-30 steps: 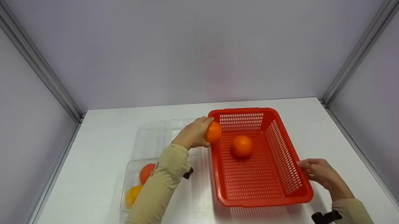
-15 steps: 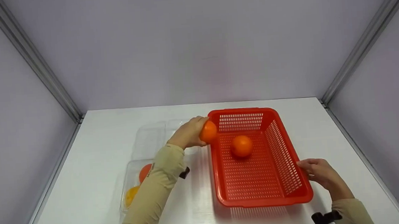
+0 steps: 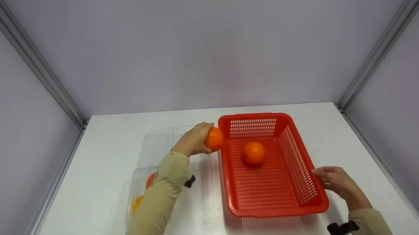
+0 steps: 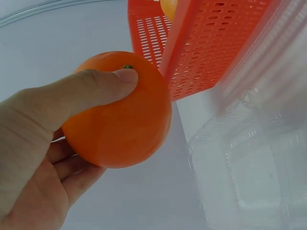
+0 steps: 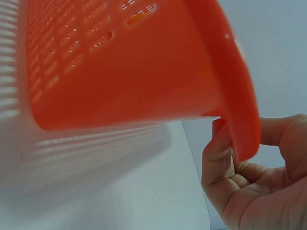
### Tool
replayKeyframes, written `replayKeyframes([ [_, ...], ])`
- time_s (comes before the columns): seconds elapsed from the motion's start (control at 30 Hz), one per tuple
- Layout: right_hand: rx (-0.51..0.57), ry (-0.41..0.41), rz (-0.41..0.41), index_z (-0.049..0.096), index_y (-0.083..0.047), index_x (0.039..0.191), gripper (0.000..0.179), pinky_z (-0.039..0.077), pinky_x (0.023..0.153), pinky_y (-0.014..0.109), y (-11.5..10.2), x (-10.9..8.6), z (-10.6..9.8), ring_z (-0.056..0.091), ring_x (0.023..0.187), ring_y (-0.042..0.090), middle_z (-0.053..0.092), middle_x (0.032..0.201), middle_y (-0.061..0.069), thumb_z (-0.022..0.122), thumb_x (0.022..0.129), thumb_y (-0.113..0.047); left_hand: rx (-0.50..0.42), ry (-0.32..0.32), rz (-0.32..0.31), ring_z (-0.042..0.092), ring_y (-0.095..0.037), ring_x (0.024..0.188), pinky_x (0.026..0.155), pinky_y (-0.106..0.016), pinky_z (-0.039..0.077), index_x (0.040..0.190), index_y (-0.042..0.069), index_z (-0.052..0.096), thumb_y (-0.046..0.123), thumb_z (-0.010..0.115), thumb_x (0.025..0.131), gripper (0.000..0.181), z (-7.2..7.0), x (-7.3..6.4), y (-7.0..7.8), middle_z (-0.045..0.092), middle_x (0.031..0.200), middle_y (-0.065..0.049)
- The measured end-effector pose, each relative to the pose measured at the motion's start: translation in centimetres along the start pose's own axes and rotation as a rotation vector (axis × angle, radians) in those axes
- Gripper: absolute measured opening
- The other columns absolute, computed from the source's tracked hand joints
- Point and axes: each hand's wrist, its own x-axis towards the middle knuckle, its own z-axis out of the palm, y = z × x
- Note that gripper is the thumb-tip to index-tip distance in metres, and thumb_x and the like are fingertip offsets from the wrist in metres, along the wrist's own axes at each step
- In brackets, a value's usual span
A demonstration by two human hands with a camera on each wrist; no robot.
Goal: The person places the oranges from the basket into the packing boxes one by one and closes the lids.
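Note:
An orange (image 3: 214, 139) with a small green stem end is gripped by my left hand (image 3: 192, 139), thumb across its top and fingers beneath. The left wrist view shows this orange (image 4: 122, 124) held up beside the red basket's outer wall (image 4: 211, 48). In the head view it hangs just left of the rim of the red plastic basket (image 3: 229, 183). A second orange (image 3: 254, 153) lies on the basket's slotted floor. My right hand (image 3: 336, 182) pinches the basket's right rim; in the right wrist view its curled fingers (image 5: 218, 160) hook under that rim.
Left of the basket lies an opened clear plastic clamshell box (image 3: 138, 175), its outline partly hidden by my left sleeve (image 3: 156, 204). Inside show a reddish-orange round fruit (image 3: 151, 180) and a yellow one (image 3: 136, 204). Pale walls (image 3: 219, 49) enclose the white table (image 3: 83, 179).
My left hand has moved left with the orange, from over the basket's left rim to just outside it. The right hand and the basket have stayed put.

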Motion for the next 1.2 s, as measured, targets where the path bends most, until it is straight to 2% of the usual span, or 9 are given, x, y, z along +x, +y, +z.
replayKeyframes([
  [0.17, -0.030, 0.010, -0.011, 0.055, 0.013, 0.122, 0.048, 0.057, 0.075, 0.023, -0.1, -0.1, 0.1, 0.064, 0.080, 0.006, 0.069, 0.087, -0.007, 0.056, 0.097, -0.028, -0.016, 0.005, -0.025, 0.050, -0.034, 0.132, 0.112, -0.046, 0.041, 0.145, 0.002, 0.037, 0.015, 0.081, 0.075, 0.084, 0.0, -0.1, -0.4, 0.047, 0.145, -0.018],
  [0.6, 0.012, 0.005, -0.007, 0.059, 0.009, 0.117, 0.040, 0.056, 0.072, 0.022, -0.1, -0.1, 0.0, 0.064, 0.077, 0.003, 0.068, 0.084, -0.009, 0.057, 0.096, -0.025, -0.030, -0.004, -0.064, 0.049, -0.034, 0.132, 0.115, -0.046, 0.039, 0.145, 0.002, 0.037, 0.016, 0.080, 0.076, 0.082, 0.1, -0.4, -1.6, 0.048, 0.144, -0.019],
  [0.87, 0.013, 0.006, 0.001, 0.058, 0.009, 0.118, 0.041, 0.056, 0.072, 0.023, 0.1, -0.1, 0.0, 0.064, 0.078, 0.004, 0.068, 0.085, -0.009, 0.057, 0.096, -0.026, -0.039, -0.007, -0.077, 0.050, -0.035, 0.131, 0.114, -0.047, 0.040, 0.144, 0.000, 0.039, 0.016, 0.080, 0.076, 0.082, 0.4, -0.5, -2.7, 0.049, 0.143, -0.020],
  [1.2, 0.001, -0.007, -0.004, 0.056, 0.011, 0.120, 0.044, 0.056, 0.074, 0.023, 0.1, -0.1, 0.0, 0.064, 0.080, 0.005, 0.068, 0.086, -0.008, 0.056, 0.097, -0.027, -0.049, -0.012, -0.085, 0.051, -0.036, 0.128, 0.112, -0.048, 0.041, 0.144, -0.002, 0.038, 0.016, 0.080, 0.075, 0.082, 0.6, -0.8, -3.3, 0.049, 0.141, -0.022],
])
